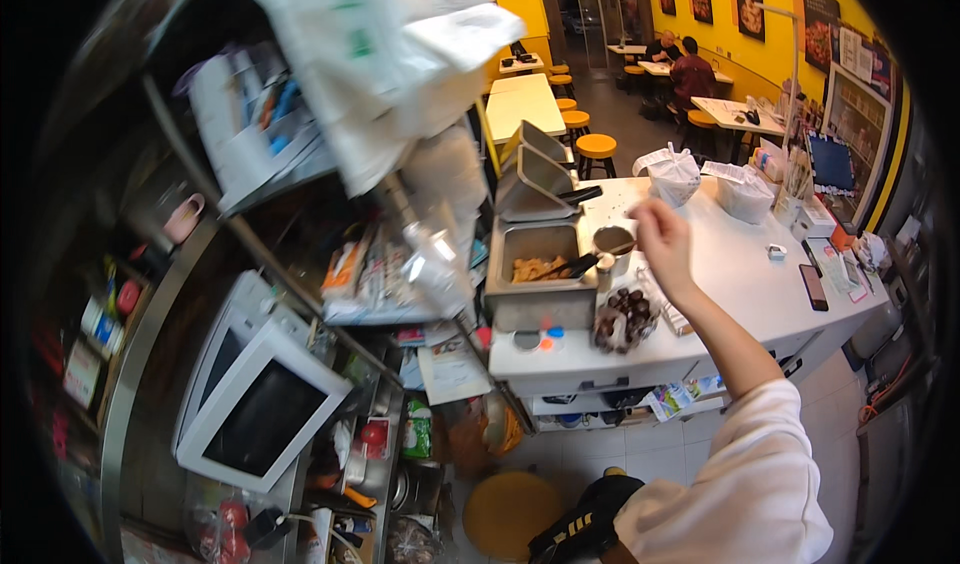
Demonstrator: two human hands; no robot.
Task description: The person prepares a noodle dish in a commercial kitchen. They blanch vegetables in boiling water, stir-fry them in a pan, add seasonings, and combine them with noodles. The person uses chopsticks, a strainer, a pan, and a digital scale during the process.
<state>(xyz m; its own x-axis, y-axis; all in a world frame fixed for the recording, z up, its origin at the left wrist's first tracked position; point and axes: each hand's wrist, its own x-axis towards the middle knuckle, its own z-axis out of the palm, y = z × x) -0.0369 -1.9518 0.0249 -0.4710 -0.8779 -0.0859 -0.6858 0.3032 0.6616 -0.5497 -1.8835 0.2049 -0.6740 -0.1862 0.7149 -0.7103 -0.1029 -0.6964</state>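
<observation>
My right hand (664, 245) reaches over the white counter (739, 294), fingers curled. A thin stick or handle in a metal cup (615, 240) ends beside the fingers; blur hides whether they grip it. Left of the cup, a stainless steel food pan (540, 294) has its lid (534, 185) raised. Pieces of orange-brown food (538, 268) lie inside, with a black-handled utensil (574, 266) resting in them. A clear bag of dark round fruit or nuts (628, 316) sits at the counter's front edge, below my hand. My left hand is out of view.
Tied white plastic bags (673, 177) and a phone (813, 286) are on the counter. To the left stand a loaded metal rack and a microwave oven (262, 406) with its door ajar. A round stool (511, 515) is near my legs. Two people (690, 76) sit at a far table.
</observation>
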